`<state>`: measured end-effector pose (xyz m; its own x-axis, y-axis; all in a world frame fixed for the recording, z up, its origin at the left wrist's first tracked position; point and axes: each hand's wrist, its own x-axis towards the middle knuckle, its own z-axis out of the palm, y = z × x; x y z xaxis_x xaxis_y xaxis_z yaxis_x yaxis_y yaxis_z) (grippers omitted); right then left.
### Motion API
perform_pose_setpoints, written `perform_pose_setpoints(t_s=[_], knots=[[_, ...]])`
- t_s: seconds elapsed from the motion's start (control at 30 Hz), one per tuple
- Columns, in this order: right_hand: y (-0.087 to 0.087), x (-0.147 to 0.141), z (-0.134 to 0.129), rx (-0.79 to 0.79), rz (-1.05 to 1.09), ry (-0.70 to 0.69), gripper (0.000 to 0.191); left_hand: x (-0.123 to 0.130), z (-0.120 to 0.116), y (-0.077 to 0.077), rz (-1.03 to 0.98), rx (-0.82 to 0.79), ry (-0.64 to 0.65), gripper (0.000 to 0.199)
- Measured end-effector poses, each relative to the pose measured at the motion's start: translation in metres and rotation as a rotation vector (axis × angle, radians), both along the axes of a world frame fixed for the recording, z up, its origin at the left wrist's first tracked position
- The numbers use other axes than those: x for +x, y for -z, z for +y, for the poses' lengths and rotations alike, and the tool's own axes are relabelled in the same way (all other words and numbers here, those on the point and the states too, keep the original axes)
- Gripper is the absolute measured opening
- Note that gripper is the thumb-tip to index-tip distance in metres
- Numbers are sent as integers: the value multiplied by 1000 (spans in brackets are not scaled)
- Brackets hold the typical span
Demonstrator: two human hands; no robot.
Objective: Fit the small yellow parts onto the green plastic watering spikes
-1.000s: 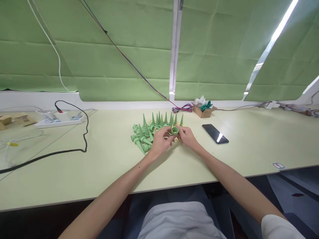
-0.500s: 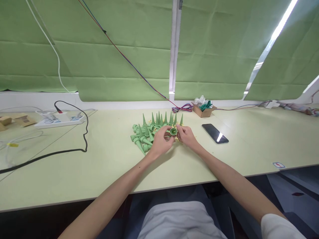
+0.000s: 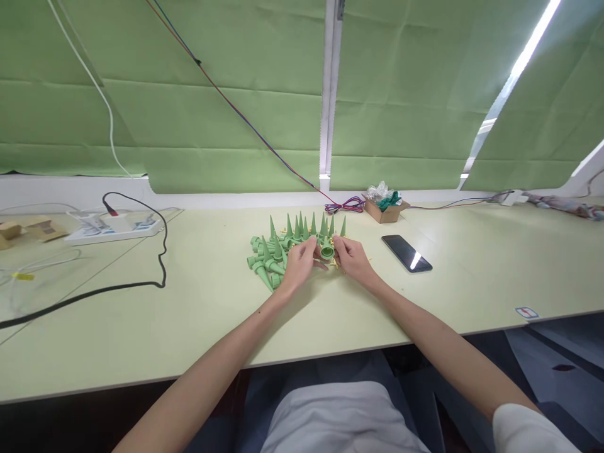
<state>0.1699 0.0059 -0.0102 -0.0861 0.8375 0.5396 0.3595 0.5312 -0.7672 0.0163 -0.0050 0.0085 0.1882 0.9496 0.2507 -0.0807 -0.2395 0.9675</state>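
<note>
My left hand (image 3: 301, 263) is closed around the side of a green plastic watering spike (image 3: 327, 252), whose round hollow end faces me. Just right of it, my right hand (image 3: 353, 258) is pinched, thumb against fingers; whatever it holds is too small to make out. Beneath and beyond both hands lie small yellow pieces (image 3: 335, 263), partly covered. A pile of green spikes (image 3: 264, 270) lies beside my left hand. Behind the hands several more spikes (image 3: 301, 226) stand point up.
To the right lies a black phone (image 3: 406, 253). A small cardboard box (image 3: 384, 212) with plastic and green stuff stands at the back, beside coiled wires (image 3: 346, 205). On the left are a white power strip (image 3: 116, 230) and a black cable (image 3: 163, 251).
The held spike has tilted, and its hollow end now sits slightly lower and shows more of its outer wall. My left fingers have shifted up along its side. The right hand stays close by.
</note>
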Motion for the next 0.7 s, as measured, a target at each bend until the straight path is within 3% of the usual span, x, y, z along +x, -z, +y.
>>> perform_pose_setpoints(t_s=[0.13, 0.33, 0.7], knots=[[0, 0, 0, 20, -44, -28, 55, 2, -3, -3, 1, -107, 78, 49], [2, 1, 1, 21, -49, -55, 54, 2, -4, -2, 32, -116, 117, 44], [-1, 2, 2, 24, -73, -21, 57, -3, -8, -4, 197, 61, 74, 41]])
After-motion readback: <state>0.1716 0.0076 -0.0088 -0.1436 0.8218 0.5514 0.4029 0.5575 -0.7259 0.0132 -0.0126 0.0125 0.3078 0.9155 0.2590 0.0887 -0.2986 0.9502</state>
